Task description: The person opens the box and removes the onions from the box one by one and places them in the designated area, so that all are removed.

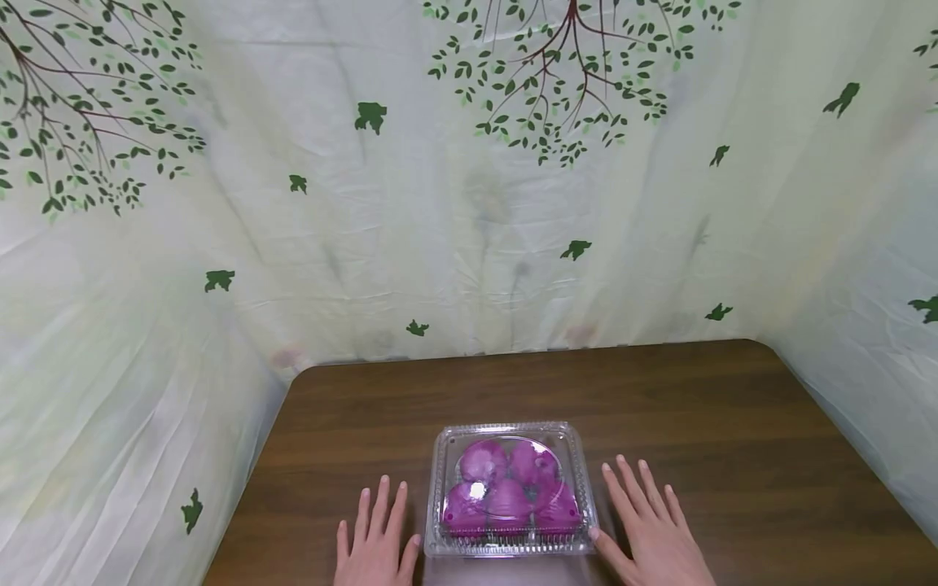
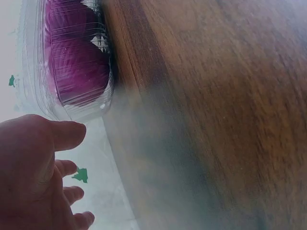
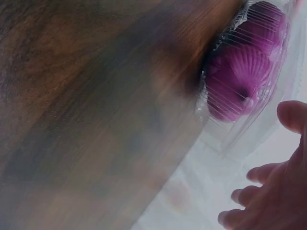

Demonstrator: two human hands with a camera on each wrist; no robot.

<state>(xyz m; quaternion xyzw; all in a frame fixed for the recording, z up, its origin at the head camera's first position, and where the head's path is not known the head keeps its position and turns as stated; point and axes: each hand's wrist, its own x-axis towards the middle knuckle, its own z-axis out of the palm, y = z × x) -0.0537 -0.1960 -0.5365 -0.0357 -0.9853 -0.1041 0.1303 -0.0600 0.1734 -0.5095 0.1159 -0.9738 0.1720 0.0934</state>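
Observation:
A clear plastic clamshell container [image 1: 510, 430] sits on the wooden table near its front, lid closed. Inside are several round purple items [image 1: 507, 498], ribbed like shells or buns in the right wrist view, where one purple piece [image 3: 240, 81] shows through the wall. My left hand [image 1: 375, 541] lies beside the container's left side with fingers spread and straight. On the other side, my right hand [image 1: 648, 529] is spread too, its thumb tip right at the container's lower right corner. Neither hand holds anything.
The brown wooden table [image 1: 352, 423] has rounded far corners. White fabric curtains [image 1: 469, 244] printed with branches and green leaves hang behind it and along both sides.

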